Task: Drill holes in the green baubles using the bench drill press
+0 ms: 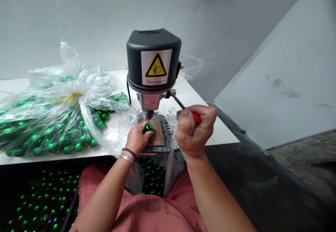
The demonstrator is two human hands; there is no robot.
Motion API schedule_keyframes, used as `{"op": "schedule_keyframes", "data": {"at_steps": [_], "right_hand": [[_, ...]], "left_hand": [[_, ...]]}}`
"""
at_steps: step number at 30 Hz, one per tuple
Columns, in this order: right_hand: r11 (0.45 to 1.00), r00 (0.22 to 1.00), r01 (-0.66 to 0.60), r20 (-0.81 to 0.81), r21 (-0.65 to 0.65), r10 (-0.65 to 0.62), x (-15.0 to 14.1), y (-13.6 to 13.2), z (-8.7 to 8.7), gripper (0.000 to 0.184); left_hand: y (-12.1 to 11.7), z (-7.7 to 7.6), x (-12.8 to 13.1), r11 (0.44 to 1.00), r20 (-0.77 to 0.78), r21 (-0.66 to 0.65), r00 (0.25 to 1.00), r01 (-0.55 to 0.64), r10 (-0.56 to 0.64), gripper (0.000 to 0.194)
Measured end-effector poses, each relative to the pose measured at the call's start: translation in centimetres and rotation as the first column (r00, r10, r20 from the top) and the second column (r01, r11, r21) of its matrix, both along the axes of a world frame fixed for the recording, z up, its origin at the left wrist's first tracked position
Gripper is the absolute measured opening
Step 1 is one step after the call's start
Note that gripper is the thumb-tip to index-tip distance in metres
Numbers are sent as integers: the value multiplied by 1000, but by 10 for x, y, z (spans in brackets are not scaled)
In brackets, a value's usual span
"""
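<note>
A small bench drill press (153,60) stands on the white table (199,120), with a yellow hand-hazard warning label on its black head. My left hand (137,138) presses a shiny green ball (149,128) onto a brown pad (156,134) on the drill's metal base, right below the chuck (148,114). The drill's tip meets the top of the ball, though the contact is too small to judge exactly. My right hand (195,130) is closed in a fist around the red handle (196,117) of the drill's feed lever.
A clear plastic bag (52,120) full of green balls lies left of the drill. Dark drill debris (170,120) is scattered around the base. Below the table edge, dark trays (44,200) hold rows of green balls. A loose green ball (243,131) rests on a ledge at right.
</note>
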State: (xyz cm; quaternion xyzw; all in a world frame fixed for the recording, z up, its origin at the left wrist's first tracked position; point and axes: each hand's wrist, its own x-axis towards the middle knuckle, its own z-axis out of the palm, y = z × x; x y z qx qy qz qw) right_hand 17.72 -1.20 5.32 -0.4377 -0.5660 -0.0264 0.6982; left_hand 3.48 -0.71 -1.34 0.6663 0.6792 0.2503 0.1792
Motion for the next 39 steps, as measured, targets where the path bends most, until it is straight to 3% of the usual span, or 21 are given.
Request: {"op": "schedule_keyframes", "data": {"at_steps": [6,12,14,16,19,23,26,29,32,34,36,39], "right_hand": [[998,993,-56,-102,-26,53,-3,0,-5,7],[992,980,-120,-166,-31,113,-6,0,-27,7],[993,978,-120,-177,-23,114,-6,0,-25,7],[997,984,-79,-159,-12,76,-6,2,-11,7],[998,998,43,-37,48,-41,-4,10,29,9],[1000,1000,1,26,-28,0,0,25,75,16],[994,999,-44,15,-104,46,3,30,85,18],[988,998,-57,-1,-146,58,3,29,82,18],[985,998,-61,-15,-160,60,2,28,78,19],[985,998,-67,-22,-157,64,2,29,77,20],[985,997,-73,-26,-157,70,2,30,77,20],[981,997,-78,-35,-179,72,3,31,76,20]], "left_hand": [[0,-2,0,1000,11,0,1000,-10,10,39],[-2,-2,-1,1000,20,13,1000,-1,1,42],[-2,-2,-1,1000,24,11,1000,2,-2,42],[-1,-2,-1,1000,28,15,1000,-3,2,42],[1,-3,-1,999,49,21,999,-24,23,40],[-10,2,-4,1000,139,0,990,-31,31,31],[-33,13,-13,986,235,-99,966,137,-111,33],[-51,25,-27,932,305,-196,922,306,-239,48],[-43,31,-47,973,237,-154,962,174,-135,46],[-22,31,-64,998,168,-50,984,-46,53,38],[5,29,-83,974,41,18,974,-225,224,37],[35,27,-112,906,-188,80,886,-416,424,42]]}}
